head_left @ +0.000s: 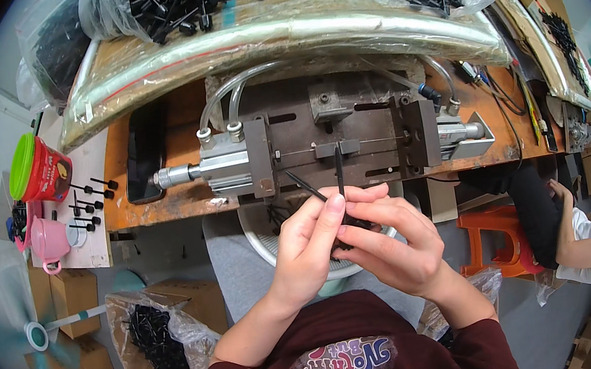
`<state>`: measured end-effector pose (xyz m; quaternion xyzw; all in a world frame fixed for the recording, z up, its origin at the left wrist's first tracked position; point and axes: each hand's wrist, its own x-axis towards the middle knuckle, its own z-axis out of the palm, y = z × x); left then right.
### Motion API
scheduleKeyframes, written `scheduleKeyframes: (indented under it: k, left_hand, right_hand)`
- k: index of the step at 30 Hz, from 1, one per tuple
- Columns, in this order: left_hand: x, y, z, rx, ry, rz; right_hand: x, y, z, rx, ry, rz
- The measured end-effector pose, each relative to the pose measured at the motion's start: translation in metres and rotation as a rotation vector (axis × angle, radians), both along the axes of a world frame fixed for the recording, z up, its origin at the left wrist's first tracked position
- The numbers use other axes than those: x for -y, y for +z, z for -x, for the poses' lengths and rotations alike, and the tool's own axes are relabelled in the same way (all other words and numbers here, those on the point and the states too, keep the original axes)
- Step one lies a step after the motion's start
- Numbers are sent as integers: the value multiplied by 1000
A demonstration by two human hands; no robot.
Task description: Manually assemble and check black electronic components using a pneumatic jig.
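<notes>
Head view: from where I stand, the left hand (309,246) and right hand (396,242) share one grip, clamped on two black rods (339,171) that point forward out of it. Picking up is done, I judge; whether either rod touches the small grey block (350,146) just ahead of the grip, in the metal fixture (260,158) on the counter (194,208), I cannot tell. Well left of the grip lie loose black pieces (110,185); farthest ahead, a heap of black parts (197,3) is left unheld.

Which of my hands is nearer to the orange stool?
Right. Your right hand is left of the orange stool; your left hand is also left of it, but farther away.
</notes>
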<state>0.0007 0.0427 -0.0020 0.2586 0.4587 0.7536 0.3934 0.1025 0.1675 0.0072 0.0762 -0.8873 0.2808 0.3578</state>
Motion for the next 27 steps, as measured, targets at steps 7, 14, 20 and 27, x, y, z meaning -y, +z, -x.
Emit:
scheduleKeyframes:
  k: [7, 14, 20, 27]
  left_hand:
    - [18, -9, -5, -372, 264, 192]
    - [37, 17, 1, 25, 2, 43]
    - [45, 26, 3, -53, -44, 73]
    - [46, 37, 8, -147, 140, 40]
  right_hand:
    - [-13, 3, -2, 78, -108, 116]
    - [-9, -5, 17, 292, -186, -194]
    - [-8, 9, 29, 383, -252, -372]
    - [-9, 9, 31, 370, -238, -422]
